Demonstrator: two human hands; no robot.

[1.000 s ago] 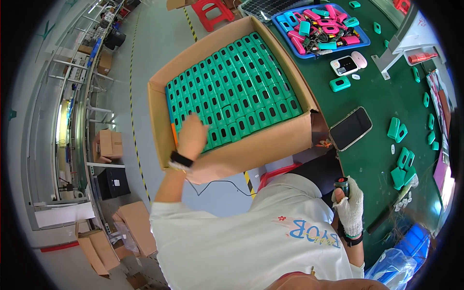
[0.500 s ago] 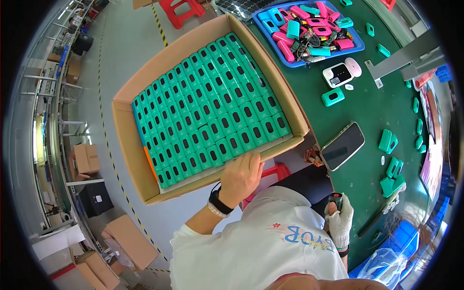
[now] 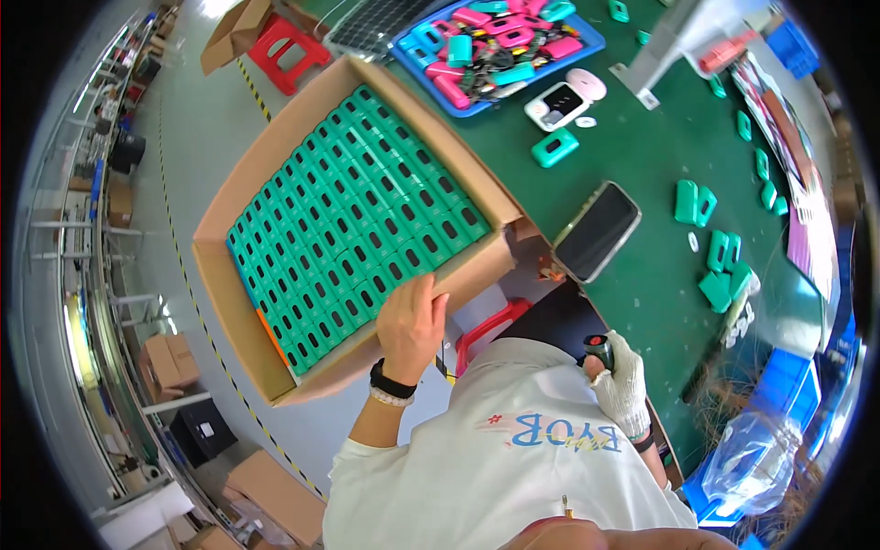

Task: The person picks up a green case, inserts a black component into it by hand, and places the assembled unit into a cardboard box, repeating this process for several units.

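A large open cardboard box (image 3: 218, 298) holds tight rows of green plastic devices (image 3: 357, 229), each with a dark oval window. My left hand (image 3: 411, 323), bare and with a black band on the wrist, is bent over the near wall of this box, gripping its upper edge beside the devices. In a white knit glove, my right hand (image 3: 625, 385) is wrapped round a dark cylindrical object (image 3: 599, 348) with a red mark on its end. It is held upright close to my body at the table's edge; the lower part of that object is hidden.
On the green table (image 3: 642, 302) lie a phone (image 3: 598, 231), a white device with a round pink part (image 3: 557, 105) and several loose green casings (image 3: 717, 289). A blue tray (image 3: 591, 41) is full of pink, green and blue casings. One red stool (image 3: 286, 55) stands beyond the box.
The whole view has shifted and turned, so the box and table sit further left. My left hand stays on the box's near edge; the right keeps hold of the dark cylindrical object.
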